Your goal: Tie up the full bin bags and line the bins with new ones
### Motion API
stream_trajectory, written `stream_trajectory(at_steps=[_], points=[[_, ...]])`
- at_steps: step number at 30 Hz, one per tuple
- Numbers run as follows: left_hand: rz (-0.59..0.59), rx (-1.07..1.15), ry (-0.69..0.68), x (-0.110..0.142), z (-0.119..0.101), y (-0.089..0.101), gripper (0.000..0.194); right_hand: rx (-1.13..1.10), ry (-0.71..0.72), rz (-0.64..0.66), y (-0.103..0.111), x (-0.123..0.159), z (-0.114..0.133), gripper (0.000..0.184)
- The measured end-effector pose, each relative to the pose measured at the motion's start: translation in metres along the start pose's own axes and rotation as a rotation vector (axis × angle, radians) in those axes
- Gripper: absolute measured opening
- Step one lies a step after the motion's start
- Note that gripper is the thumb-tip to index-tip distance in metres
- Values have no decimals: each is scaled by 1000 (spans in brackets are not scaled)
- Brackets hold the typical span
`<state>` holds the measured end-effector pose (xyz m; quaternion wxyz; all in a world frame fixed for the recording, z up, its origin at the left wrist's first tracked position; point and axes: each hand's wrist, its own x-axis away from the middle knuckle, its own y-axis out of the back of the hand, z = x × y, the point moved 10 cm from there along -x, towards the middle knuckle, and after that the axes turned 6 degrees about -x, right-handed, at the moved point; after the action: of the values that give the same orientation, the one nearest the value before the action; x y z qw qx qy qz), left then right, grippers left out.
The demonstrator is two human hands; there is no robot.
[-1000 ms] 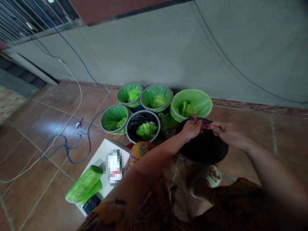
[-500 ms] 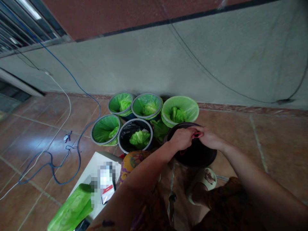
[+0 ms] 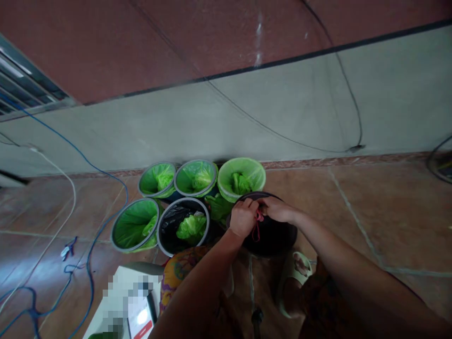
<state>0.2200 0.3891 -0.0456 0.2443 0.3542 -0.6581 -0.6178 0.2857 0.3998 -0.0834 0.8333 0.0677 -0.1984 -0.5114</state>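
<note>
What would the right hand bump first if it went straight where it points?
Most likely the left hand, just ahead of the right hand, with red string at their fingers; depth is unclear.

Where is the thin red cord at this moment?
In the head view, slightly right of centre, the thin red cord is between the left hand and the right hand, its loop hanging over the round dark bin.

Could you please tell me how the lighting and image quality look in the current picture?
Head view: dim overall; head view: pale glare on the floor at left; head view: dark bucket nearly black inside; head view: blocky pixelation over part of the phone.
</note>
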Motion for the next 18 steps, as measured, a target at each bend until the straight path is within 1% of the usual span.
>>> stream_trajectory(at_steps=[3, 6, 9, 13, 16, 18], points=[[-35, -14, -4, 1, 0, 5, 17, -71, 20, 54, -3, 1, -2, 23], [-19, 14, 21, 0, 3, 5, 21, -25, -22, 20, 3, 1, -8, 19], [11, 47, 85, -2, 9, 4, 23, 93, -79, -113, 16, 2, -7, 20], [40, 83, 176, -4, 16, 2, 21, 406, -130, -330, 34, 10, 14, 26], [51, 100, 220, -4, 20, 3, 20, 591, -133, -384, 36, 15, 29, 27], [78, 99, 240, -3, 22, 2, 20, 657, -148, -397, 38, 16, 29, 29]])
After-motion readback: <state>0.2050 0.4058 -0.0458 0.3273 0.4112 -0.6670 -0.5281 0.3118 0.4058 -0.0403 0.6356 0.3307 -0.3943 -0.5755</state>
